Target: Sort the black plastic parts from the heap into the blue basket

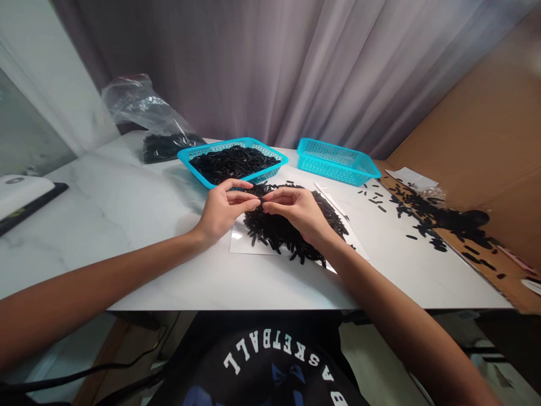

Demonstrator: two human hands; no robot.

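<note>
My left hand and my right hand meet over a heap of small black strips. Between the fingertips of both hands is a small black piece, mostly covered by the fingers; its exact kind is hard to make out. The heap lies on a white sheet on the table. Just behind my left hand stands a blue plastic basket filled with similar black strips.
A second blue basket stands at the back right. Loose black pieces lie scattered on the right, partly on brown cardboard. A clear plastic bag holding black material sits at the back left. A white device is far left.
</note>
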